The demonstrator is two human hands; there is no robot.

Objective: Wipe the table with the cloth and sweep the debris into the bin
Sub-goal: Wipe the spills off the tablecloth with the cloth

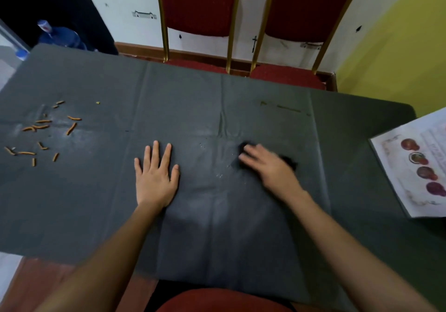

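A grey covered table (193, 99) fills the view. My right hand (268, 166) presses a small dark cloth (290, 162) flat on the table right of centre; the cloth shows only at the fingertips and behind the hand, and the hand is blurred. My left hand (155, 174) lies flat on the table with its fingers spread and nothing in it. Several orange snack pieces (43, 128) lie scattered at the table's left side, far from both hands. Tiny pale crumbs (219, 175) sit between the hands. No bin is in view.
A printed sheet with fruit pictures (415, 164) lies at the table's right edge. Two red chairs with gold frames (200, 9) stand behind the far edge. A blue water bottle (60, 36) stands beyond the far left corner. A faint smear (282, 106) marks the far right area.
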